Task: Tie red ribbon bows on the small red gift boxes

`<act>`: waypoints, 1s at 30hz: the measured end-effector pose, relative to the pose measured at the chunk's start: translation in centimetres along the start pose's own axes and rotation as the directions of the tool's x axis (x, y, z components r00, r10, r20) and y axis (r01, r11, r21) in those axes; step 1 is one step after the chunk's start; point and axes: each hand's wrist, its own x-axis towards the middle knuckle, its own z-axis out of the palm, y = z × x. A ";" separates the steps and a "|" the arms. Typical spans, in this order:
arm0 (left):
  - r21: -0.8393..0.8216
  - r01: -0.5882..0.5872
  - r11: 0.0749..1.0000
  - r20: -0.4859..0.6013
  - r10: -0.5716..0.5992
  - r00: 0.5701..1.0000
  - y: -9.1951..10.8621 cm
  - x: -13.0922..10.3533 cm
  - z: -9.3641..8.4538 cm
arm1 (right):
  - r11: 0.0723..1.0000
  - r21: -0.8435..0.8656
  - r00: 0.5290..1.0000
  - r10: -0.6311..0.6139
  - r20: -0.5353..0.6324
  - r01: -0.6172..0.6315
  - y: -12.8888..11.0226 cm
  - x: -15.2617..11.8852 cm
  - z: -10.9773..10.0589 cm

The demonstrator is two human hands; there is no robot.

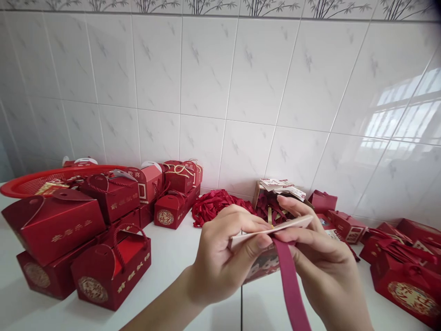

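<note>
Near the middle, a small patterned box (263,265) with a pale top edge is held up between both hands. My left hand (229,253) pinches its left side, thumb in front and fingers over the top. On the right, my right hand (322,257) grips the top edge, with thumb and fingers at the place where a dark red ribbon (291,285) comes out. The ribbon hangs down in front of the box toward the bottom of the view. My fingers hide much of the box's top.
Red gift boxes (112,271) are stacked at the left beside a red plastic basket (20,186). A pile of red ribbon (218,204) lies behind my left hand. An open box with cards (282,186) stands behind my hands. More red boxes (406,280) are at the right.
</note>
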 end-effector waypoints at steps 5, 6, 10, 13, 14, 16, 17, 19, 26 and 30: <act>-0.037 -0.050 0.998 -0.001 0.050 0.999 -0.1 -0.3 0.4 | 0.985 -0.104 0.977 -0.155 -0.145 0.141 0.4 -0.1 0.3; -0.042 -0.055 0.998 -0.008 0.055 0.998 -0.2 -0.4 0.5 | 0.994 -0.054 0.979 -0.099 -0.177 0.091 0.4 -0.1 0.5; 0.080 0.018 0.997 0.019 -0.020 1.000 -0.4 -0.1 0.2 | 0.957 0.177 0.967 0.245 -0.063 -0.231 0.7 0.0 1.1; 0.229 0.198 0.953 0.001 -0.204 0.979 -0.5 0.4 -0.7 | 0.896 0.219 0.916 0.401 -0.025 -0.387 0.7 0.2 1.3; 0.245 0.235 0.941 -0.034 -0.234 0.972 -0.5 0.6 -1.1 | 0.878 0.217 0.897 0.441 -0.022 -0.426 0.7 0.3 1.3; 0.272 0.238 0.932 -0.099 -0.219 0.971 -0.4 0.9 -1.9 | 0.856 0.189 0.871 0.491 -0.006 -0.481 0.5 0.5 1.4; 0.310 0.222 0.924 -0.104 -0.200 0.974 -0.3 1.0 -2.3 | 0.851 0.169 0.863 0.505 -0.004 -0.497 0.4 0.6 1.4; 0.407 0.190 0.893 -0.076 -0.175 0.982 0.0 1.2 -3.0 | 0.841 0.139 0.850 0.527 0.005 -0.522 0.2 0.8 1.4; 0.549 -0.048 0.834 0.012 0.050 0.999 0.0 1.3 -4.0 | 0.940 -0.089 0.929 0.338 0.150 -0.328 -0.4 0.2 1.0; 0.367 0.085 0.926 0.053 -0.112 0.992 0.5 1.2 -3.2 | 0.974 -0.225 0.982 0.035 0.186 0.008 -1.0 -0.1 0.3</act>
